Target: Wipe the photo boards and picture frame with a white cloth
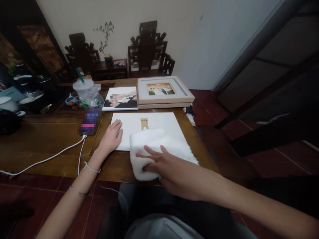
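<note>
A white board (159, 123) with a small tan tab (144, 123) lies flat on the wooden table (50, 139). A white fluffy cloth (154, 146) covers its near right part and hangs to the table's front edge. My right hand (161, 166) rests on the cloth, fingers stretched out flat and pointing left. Over at the board's left edge, my left hand (112, 134) lies palm down with its fingers together on the corner.
Behind the board lie a photo print (122, 98) and a framed picture on stacked frames (163, 91). A phone (90, 121) with a white cable (50, 157), a plastic cup (83, 87) and bags sit left. Dark chairs stand at the wall.
</note>
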Action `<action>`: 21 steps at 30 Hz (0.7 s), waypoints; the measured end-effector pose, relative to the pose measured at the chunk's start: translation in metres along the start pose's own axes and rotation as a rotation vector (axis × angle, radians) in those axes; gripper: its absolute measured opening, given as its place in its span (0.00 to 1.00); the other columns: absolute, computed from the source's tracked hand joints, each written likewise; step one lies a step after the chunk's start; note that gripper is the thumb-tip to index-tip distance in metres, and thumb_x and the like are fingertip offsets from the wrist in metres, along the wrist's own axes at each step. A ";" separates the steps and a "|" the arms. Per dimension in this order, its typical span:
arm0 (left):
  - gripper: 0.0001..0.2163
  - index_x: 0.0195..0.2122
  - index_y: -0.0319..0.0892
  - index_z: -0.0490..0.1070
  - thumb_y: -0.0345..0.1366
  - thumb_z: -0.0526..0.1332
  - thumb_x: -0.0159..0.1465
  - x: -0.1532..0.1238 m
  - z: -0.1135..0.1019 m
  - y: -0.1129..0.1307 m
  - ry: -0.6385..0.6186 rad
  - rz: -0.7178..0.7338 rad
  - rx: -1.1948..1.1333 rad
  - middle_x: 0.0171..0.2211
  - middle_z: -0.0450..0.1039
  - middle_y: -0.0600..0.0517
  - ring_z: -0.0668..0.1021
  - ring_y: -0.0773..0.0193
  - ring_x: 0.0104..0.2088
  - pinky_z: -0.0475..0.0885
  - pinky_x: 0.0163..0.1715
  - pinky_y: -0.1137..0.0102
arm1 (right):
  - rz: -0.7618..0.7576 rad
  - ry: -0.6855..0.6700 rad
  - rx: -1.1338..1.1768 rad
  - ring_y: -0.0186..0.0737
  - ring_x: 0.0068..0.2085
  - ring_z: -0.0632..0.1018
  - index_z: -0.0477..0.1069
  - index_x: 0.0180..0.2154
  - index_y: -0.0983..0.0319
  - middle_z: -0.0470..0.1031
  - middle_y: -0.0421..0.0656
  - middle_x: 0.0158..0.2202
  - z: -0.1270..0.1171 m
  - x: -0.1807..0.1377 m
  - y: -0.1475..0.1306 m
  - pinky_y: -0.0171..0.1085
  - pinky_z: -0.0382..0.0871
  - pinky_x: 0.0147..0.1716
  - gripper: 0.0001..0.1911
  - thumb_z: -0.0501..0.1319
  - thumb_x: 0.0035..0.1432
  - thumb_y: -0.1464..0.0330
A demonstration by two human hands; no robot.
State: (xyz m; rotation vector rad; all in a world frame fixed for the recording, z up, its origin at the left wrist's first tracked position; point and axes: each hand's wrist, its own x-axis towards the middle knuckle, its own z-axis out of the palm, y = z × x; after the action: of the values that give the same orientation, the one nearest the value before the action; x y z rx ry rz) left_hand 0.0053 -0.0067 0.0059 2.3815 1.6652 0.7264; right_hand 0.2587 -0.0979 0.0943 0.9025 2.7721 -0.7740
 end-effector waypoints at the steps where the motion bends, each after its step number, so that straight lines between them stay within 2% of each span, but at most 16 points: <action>1: 0.20 0.58 0.32 0.68 0.33 0.50 0.68 0.000 0.000 0.000 -0.001 0.001 0.005 0.63 0.66 0.36 0.65 0.48 0.66 0.62 0.65 0.50 | -0.006 0.010 0.026 0.58 0.70 0.52 0.74 0.51 0.62 0.63 0.51 0.66 -0.003 -0.001 0.001 0.66 0.54 0.62 0.29 0.50 0.49 0.82; 4: 0.20 0.59 0.32 0.67 0.34 0.50 0.68 0.000 0.000 0.000 -0.013 -0.008 0.018 0.64 0.65 0.35 0.65 0.49 0.66 0.61 0.65 0.51 | 0.028 0.165 0.050 0.55 0.62 0.69 0.73 0.50 0.62 0.74 0.52 0.56 -0.010 0.007 0.017 0.57 0.64 0.58 0.30 0.50 0.48 0.83; 7: 0.23 0.63 0.31 0.61 0.34 0.48 0.69 -0.001 0.000 0.001 -0.039 -0.023 0.024 0.66 0.60 0.35 0.61 0.49 0.68 0.59 0.65 0.51 | 0.128 0.342 0.006 0.55 0.54 0.75 0.70 0.53 0.65 0.77 0.54 0.50 -0.013 0.031 0.041 0.54 0.69 0.51 0.30 0.49 0.49 0.82; 9: 0.24 0.65 0.30 0.58 0.35 0.47 0.70 -0.001 -0.001 0.002 -0.053 -0.022 0.031 0.69 0.54 0.35 0.56 0.51 0.70 0.58 0.66 0.52 | 0.198 0.401 -0.044 0.58 0.58 0.72 0.66 0.57 0.67 0.74 0.58 0.53 -0.015 0.051 0.056 0.56 0.67 0.52 0.31 0.48 0.51 0.82; 11: 0.24 0.66 0.30 0.57 0.37 0.45 0.71 -0.001 -0.001 0.002 -0.072 -0.026 0.044 0.70 0.51 0.36 0.53 0.52 0.71 0.56 0.67 0.53 | 0.264 0.435 -0.097 0.60 0.64 0.64 0.63 0.60 0.68 0.70 0.61 0.57 -0.018 0.069 0.067 0.60 0.62 0.55 0.32 0.47 0.53 0.82; 15: 0.24 0.65 0.29 0.59 0.37 0.43 0.72 -0.001 -0.001 0.003 -0.114 -0.053 0.063 0.69 0.53 0.35 0.54 0.52 0.71 0.53 0.67 0.52 | 0.314 0.412 -0.188 0.64 0.69 0.54 0.65 0.60 0.67 0.63 0.60 0.64 -0.028 0.095 0.075 0.73 0.54 0.56 0.33 0.47 0.53 0.82; 18: 0.23 0.64 0.31 0.59 0.36 0.44 0.71 -0.001 -0.001 0.003 -0.107 -0.049 0.058 0.69 0.54 0.36 0.55 0.52 0.70 0.54 0.67 0.52 | 0.242 0.347 -0.242 0.65 0.70 0.49 0.67 0.59 0.66 0.55 0.54 0.70 -0.028 0.096 0.070 0.77 0.50 0.56 0.34 0.47 0.52 0.83; 21: 0.22 0.63 0.32 0.60 0.35 0.45 0.71 0.000 -0.001 0.003 -0.101 -0.041 0.057 0.68 0.55 0.36 0.56 0.52 0.70 0.54 0.67 0.51 | 0.188 0.269 -0.251 0.65 0.71 0.47 0.68 0.59 0.66 0.52 0.52 0.71 -0.020 0.082 0.059 0.76 0.49 0.58 0.34 0.48 0.51 0.83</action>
State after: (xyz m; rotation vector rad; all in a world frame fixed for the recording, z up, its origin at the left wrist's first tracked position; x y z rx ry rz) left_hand 0.0071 -0.0081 0.0075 2.3711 1.7101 0.5499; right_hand 0.2270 -0.0048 0.0638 1.2698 2.8600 -0.2854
